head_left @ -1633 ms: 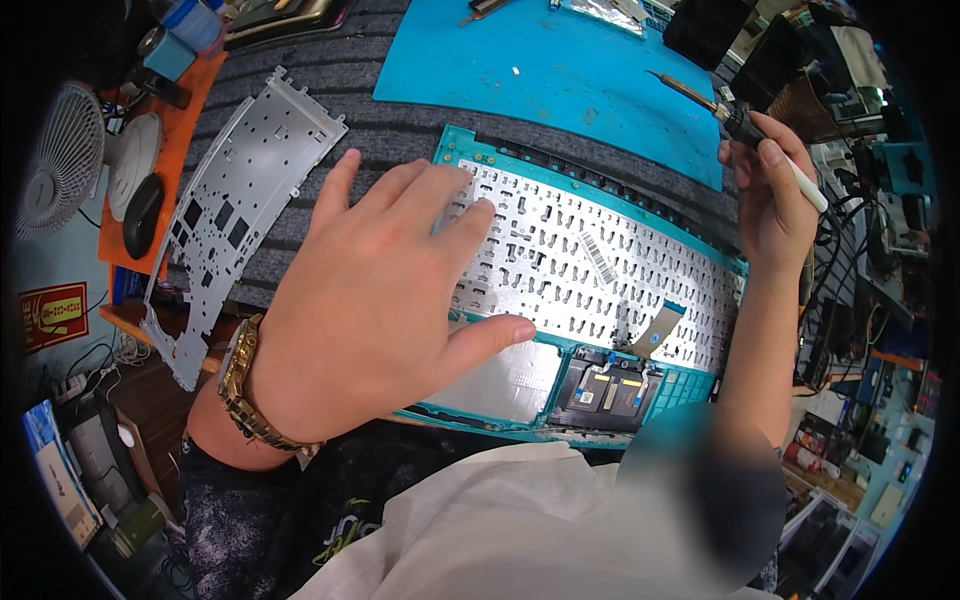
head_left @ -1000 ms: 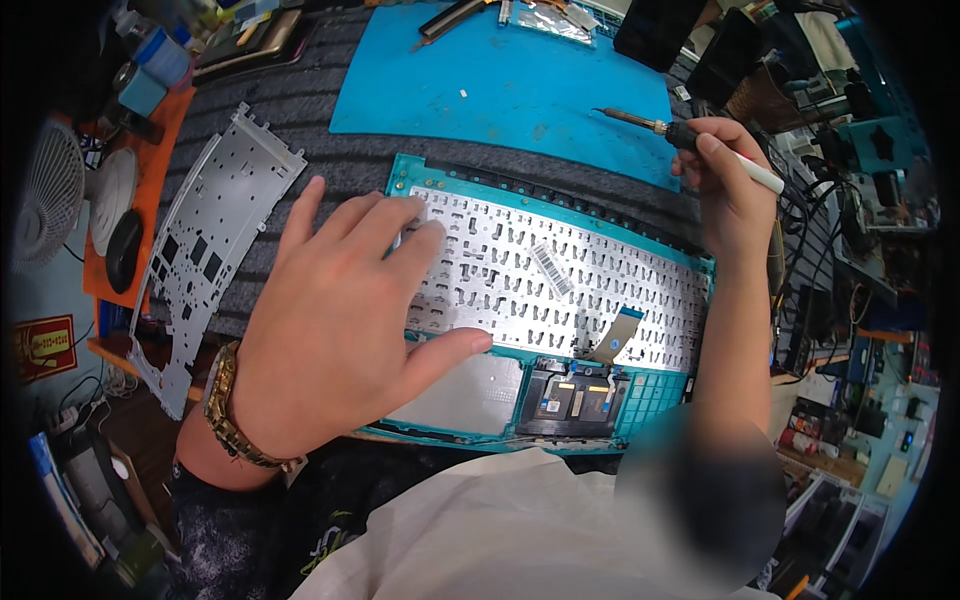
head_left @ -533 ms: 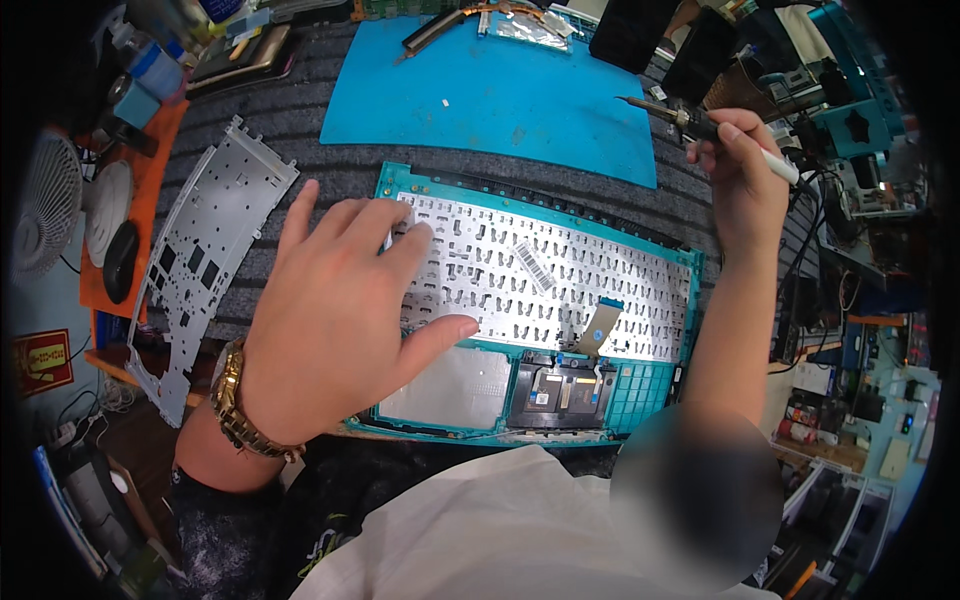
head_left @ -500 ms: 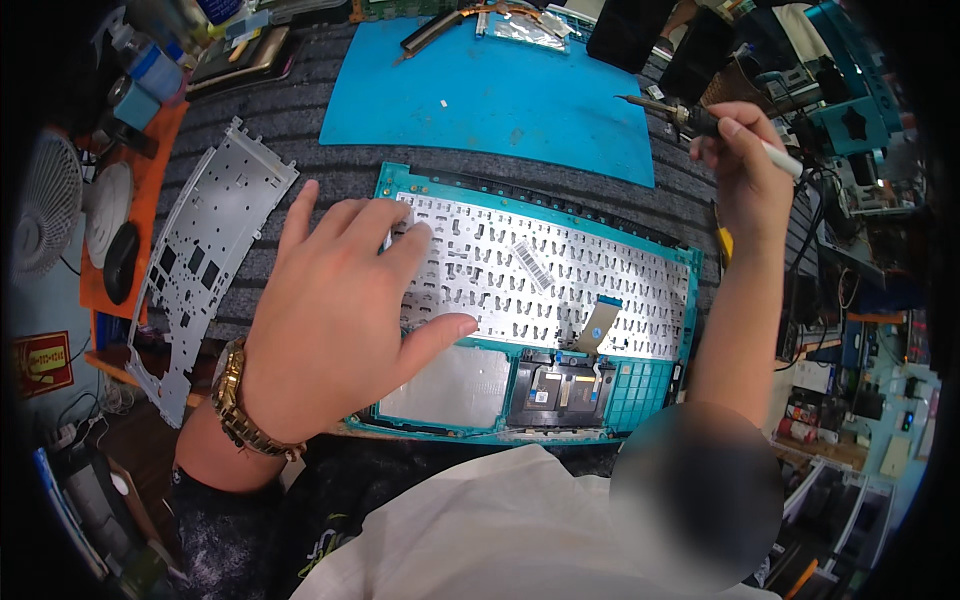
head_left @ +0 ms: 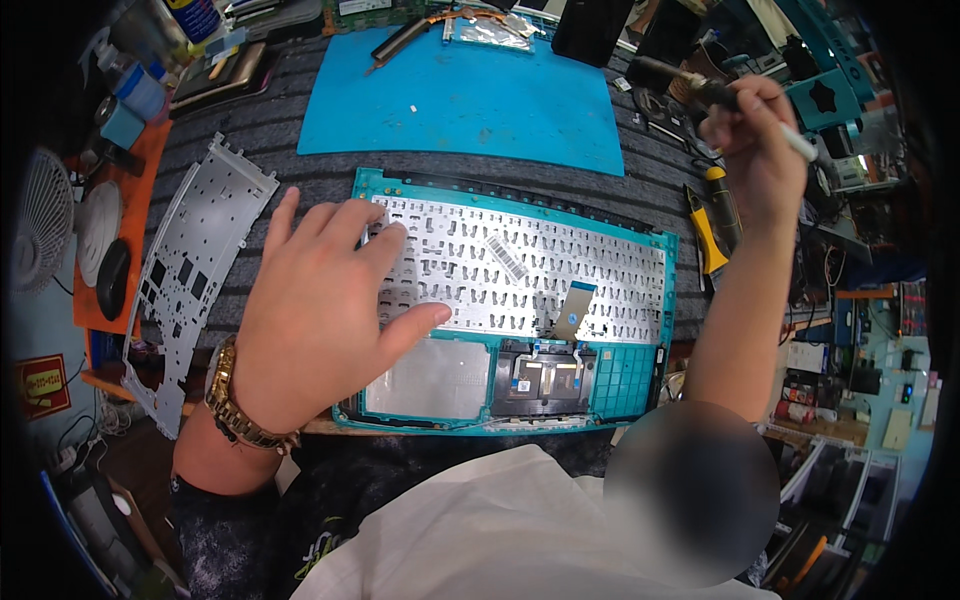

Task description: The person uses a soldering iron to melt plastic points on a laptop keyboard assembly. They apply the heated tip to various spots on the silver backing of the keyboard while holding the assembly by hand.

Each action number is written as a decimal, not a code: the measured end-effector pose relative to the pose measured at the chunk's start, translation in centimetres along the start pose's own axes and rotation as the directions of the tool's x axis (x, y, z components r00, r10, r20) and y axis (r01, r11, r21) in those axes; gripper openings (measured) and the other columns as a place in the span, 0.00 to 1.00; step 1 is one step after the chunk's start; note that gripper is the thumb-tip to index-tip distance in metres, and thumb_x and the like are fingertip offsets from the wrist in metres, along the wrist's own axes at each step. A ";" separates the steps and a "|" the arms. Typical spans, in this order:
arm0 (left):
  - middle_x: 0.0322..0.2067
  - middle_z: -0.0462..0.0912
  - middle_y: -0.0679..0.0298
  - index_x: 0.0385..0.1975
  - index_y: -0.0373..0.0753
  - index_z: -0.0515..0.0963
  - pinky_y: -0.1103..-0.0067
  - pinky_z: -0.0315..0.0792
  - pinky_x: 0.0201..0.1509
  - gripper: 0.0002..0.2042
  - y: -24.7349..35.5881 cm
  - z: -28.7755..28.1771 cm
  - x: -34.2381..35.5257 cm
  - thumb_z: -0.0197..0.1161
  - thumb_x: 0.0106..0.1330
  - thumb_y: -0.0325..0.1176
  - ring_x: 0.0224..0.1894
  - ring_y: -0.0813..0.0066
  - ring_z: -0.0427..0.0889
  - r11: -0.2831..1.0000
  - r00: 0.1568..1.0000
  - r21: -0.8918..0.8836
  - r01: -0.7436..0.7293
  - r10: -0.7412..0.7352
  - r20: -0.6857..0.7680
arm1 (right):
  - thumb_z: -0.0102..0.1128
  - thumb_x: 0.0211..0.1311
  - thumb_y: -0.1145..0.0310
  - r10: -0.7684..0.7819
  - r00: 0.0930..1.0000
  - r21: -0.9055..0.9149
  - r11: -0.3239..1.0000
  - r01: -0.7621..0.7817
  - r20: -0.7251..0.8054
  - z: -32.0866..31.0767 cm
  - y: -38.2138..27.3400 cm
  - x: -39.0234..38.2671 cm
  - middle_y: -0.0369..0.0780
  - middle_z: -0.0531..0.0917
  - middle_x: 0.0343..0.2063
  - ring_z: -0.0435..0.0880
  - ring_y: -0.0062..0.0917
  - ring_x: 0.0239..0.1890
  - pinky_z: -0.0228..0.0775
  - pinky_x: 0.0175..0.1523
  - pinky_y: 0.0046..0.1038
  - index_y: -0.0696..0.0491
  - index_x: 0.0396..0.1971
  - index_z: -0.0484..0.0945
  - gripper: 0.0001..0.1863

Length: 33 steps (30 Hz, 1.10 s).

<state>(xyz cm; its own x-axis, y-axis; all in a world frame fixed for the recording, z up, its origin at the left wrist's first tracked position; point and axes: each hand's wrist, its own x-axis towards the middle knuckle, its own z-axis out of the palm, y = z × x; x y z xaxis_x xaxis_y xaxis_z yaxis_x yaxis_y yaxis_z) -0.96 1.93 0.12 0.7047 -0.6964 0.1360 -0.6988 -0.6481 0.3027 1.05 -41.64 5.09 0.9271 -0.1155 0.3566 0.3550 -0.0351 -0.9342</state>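
Observation:
A laptop's teal palm-rest frame (head_left: 632, 385) lies underside up in front of me. Set into it is the silver perforated back of a keyboard (head_left: 455, 275), with a barcode label and a flat ribbon cable (head_left: 573, 313). A dark touchpad unit (head_left: 545, 383) sits below it. My left hand (head_left: 315, 290), fingers spread, rests over the keyboard's left end, hiding that corner. Off to the far right, my right hand (head_left: 768, 150) is closed around a soldering iron (head_left: 716, 94) with a white rear handle. Its tip points left, away from the keyboard, and is blurred.
Left of the frame lies a loose perforated metal plate (head_left: 208, 235). A blue mat (head_left: 460, 105) is beyond, with a copper heat pipe piece (head_left: 400, 45) at its far edge. Yellow-handled cutters (head_left: 706, 240) lie near my right forearm. A white fan (head_left: 45, 215) stands far left.
The whole view has shifted slightly. My right hand has carried the soldering iron farther right, away from the mat's edge. My left hand keeps its place on the keyboard.

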 end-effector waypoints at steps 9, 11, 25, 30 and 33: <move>0.57 0.84 0.48 0.53 0.31 0.86 0.39 0.60 0.77 0.32 0.2 -0.1 0.3 0.78 0.62 0.55 0.60 0.46 0.81 1.000 1.000 0.012 -0.004 0.004 0.001 | 0.66 0.70 0.79 0.133 0.990 0.078 0.989 -0.129 -0.053 1.2 5.8 -4.3 0.37 0.82 0.32 0.80 0.21 0.31 0.80 0.43 0.31 0.59 0.48 0.81 0.09; 0.57 0.84 0.49 0.52 0.31 0.86 0.39 0.60 0.77 0.31 0.1 0.0 0.3 0.78 0.62 0.55 0.60 0.46 0.81 1.000 1.000 0.018 -0.006 0.006 -0.003 | 0.66 0.69 0.79 0.143 0.987 0.031 0.989 -0.141 -0.077 1.3 6.0 -4.8 0.37 0.82 0.32 0.80 0.21 0.31 0.81 0.45 0.31 0.59 0.47 0.81 0.09; 0.55 0.84 0.51 0.51 0.33 0.86 0.38 0.63 0.75 0.28 0.2 0.2 0.4 0.81 0.60 0.49 0.58 0.47 0.83 1.000 0.999 0.024 -0.015 0.016 -0.047 | 0.72 0.63 0.78 0.154 0.988 -0.158 0.976 -0.152 -0.001 0.7 7.7 -7.0 0.37 0.87 0.35 0.83 0.16 0.33 0.76 0.42 0.20 0.58 0.45 0.83 0.11; 0.55 0.84 0.51 0.51 0.32 0.86 0.38 0.63 0.75 0.28 0.2 0.2 0.4 0.81 0.60 0.50 0.58 0.46 0.83 1.000 0.999 0.027 -0.016 0.018 -0.044 | 0.73 0.63 0.78 0.158 0.987 -0.214 0.965 -0.151 0.019 0.8 7.5 -6.9 0.35 0.86 0.35 0.81 0.14 0.33 0.72 0.39 0.17 0.59 0.45 0.84 0.12; 0.55 0.84 0.50 0.51 0.31 0.86 0.38 0.63 0.75 0.29 0.2 0.3 0.5 0.80 0.60 0.50 0.57 0.46 0.83 0.999 0.998 0.027 -0.022 0.023 -0.054 | 0.72 0.62 0.79 0.163 0.986 -0.241 0.959 -0.151 0.029 1.1 7.2 -6.9 0.34 0.85 0.36 0.80 0.12 0.33 0.70 0.39 0.17 0.59 0.45 0.84 0.12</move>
<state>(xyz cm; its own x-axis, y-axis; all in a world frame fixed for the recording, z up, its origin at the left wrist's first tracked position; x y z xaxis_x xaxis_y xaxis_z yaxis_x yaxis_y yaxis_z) -0.80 1.43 0.00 0.6937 -0.6937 0.1937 -0.7172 -0.6409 0.2737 -2.68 -39.99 -4.04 0.9757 -0.0904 0.1996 0.1710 -0.2553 -0.9516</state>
